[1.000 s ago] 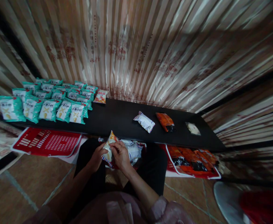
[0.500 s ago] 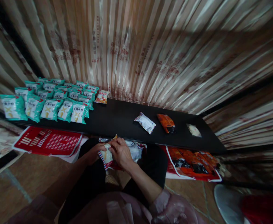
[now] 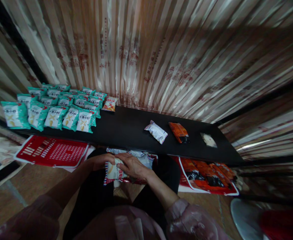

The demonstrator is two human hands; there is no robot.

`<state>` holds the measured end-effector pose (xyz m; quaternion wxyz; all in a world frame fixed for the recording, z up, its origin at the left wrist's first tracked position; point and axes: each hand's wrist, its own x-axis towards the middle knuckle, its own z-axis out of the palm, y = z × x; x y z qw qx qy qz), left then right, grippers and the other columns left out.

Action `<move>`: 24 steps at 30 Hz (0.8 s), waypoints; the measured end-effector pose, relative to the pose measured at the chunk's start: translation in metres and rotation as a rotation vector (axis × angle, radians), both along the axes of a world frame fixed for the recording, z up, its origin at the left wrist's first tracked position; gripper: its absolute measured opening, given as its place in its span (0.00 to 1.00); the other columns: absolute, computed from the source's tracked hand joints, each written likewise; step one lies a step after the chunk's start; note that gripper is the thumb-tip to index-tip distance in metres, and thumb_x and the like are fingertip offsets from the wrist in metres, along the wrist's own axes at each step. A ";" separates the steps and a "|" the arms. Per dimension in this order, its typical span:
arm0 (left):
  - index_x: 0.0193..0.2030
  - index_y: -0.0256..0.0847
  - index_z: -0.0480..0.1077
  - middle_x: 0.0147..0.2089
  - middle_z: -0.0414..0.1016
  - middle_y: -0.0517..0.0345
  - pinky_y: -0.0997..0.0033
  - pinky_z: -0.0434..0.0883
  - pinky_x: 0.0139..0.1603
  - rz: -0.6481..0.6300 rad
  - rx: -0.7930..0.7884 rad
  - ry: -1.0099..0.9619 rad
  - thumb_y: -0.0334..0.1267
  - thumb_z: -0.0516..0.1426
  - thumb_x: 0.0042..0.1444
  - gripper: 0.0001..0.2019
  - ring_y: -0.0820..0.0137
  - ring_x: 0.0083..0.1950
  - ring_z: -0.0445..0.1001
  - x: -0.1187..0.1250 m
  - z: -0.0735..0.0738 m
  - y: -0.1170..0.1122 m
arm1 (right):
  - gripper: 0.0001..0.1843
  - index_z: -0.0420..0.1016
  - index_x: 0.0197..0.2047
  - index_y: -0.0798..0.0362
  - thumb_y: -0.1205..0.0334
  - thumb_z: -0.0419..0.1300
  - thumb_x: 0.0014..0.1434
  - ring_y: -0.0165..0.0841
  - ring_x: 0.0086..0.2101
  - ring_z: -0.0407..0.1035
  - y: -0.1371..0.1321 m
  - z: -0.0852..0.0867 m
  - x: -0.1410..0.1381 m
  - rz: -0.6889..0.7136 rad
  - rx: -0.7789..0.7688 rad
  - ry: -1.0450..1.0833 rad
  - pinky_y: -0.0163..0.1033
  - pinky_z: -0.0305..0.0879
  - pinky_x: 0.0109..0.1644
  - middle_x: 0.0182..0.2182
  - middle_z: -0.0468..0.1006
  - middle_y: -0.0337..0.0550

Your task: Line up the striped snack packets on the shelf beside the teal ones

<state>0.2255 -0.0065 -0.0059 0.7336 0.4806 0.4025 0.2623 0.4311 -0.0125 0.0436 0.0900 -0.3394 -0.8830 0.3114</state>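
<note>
A white snack bag [image 3: 112, 171] with red-and-blue striped edges is in my hands above my lap. My left hand [image 3: 102, 162] is closed on its upper left side. My right hand [image 3: 133, 165] is closed on its upper right part, with the thumb on the front and the fingers reaching left along the top. Behind my right hand, more striped-edged snack bags [image 3: 146, 159] show between my thighs, just below the table edge; whatever holds them is mostly hidden.
On the black table [image 3: 126, 128] stand rows of teal snack bags [image 3: 53, 117], with a red-and-white bag [image 3: 109, 104] beside them. Farther right lie a white packet [image 3: 157, 132], an orange packet [image 3: 179, 132] and a clear packet [image 3: 208, 140]. Red baskets [image 3: 61, 152] flank my legs; the right one holds orange packets [image 3: 204, 173].
The bag in my hands has turned more upright and shifted slightly left. My right hand has flattened, its fingers reaching across the top. The orange-yellow bit above my fingertips is out of sight.
</note>
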 end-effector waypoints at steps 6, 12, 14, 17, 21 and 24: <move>0.30 0.40 0.73 0.32 0.76 0.59 0.70 0.66 0.36 -0.109 -0.252 -0.020 0.36 0.60 0.39 0.08 0.66 0.35 0.73 0.012 0.006 0.006 | 0.29 0.55 0.63 0.50 0.55 0.51 0.59 0.39 0.47 0.69 0.000 0.007 0.005 -0.034 -0.063 -0.110 0.41 0.62 0.48 0.50 0.73 0.48; 0.33 0.37 0.73 0.29 0.76 0.59 0.71 0.65 0.34 -0.084 -0.391 -0.077 0.41 0.64 0.36 0.15 0.69 0.31 0.72 0.017 0.017 0.017 | 0.24 0.63 0.58 0.47 0.52 0.49 0.60 0.36 0.40 0.72 0.000 0.007 0.009 -0.149 -0.093 -0.136 0.36 0.61 0.42 0.42 0.78 0.44; 0.32 0.35 0.73 0.28 0.75 0.58 0.72 0.64 0.32 -0.079 -0.375 -0.076 0.44 0.64 0.38 0.16 0.70 0.28 0.71 0.018 0.018 0.020 | 0.21 0.67 0.54 0.47 0.51 0.47 0.61 0.35 0.37 0.72 0.001 0.006 0.010 -0.198 -0.103 -0.139 0.35 0.60 0.39 0.37 0.79 0.43; 0.32 0.34 0.73 0.27 0.75 0.58 0.73 0.63 0.30 -0.062 -0.300 -0.078 0.46 0.64 0.40 0.17 0.72 0.26 0.70 0.017 0.018 0.023 | 0.21 0.71 0.47 0.49 0.49 0.43 0.63 0.33 0.32 0.72 0.001 0.001 0.011 -0.313 -0.126 -0.126 0.33 0.58 0.35 0.32 0.78 0.42; 0.34 0.34 0.73 0.29 0.76 0.57 0.73 0.64 0.31 -0.043 -0.268 -0.081 0.47 0.64 0.41 0.19 0.71 0.28 0.71 0.017 0.020 0.025 | 0.22 0.72 0.42 0.52 0.48 0.44 0.63 0.33 0.31 0.71 0.000 -0.010 0.010 -0.437 -0.158 -0.074 0.33 0.57 0.33 0.31 0.78 0.44; 0.35 0.35 0.74 0.30 0.76 0.56 0.72 0.65 0.32 0.005 -0.230 -0.066 0.48 0.64 0.41 0.19 0.69 0.30 0.72 0.019 0.022 0.027 | 0.21 0.71 0.41 0.53 0.47 0.45 0.62 0.34 0.33 0.71 -0.001 -0.016 0.009 -0.521 -0.170 -0.028 0.34 0.58 0.35 0.32 0.77 0.46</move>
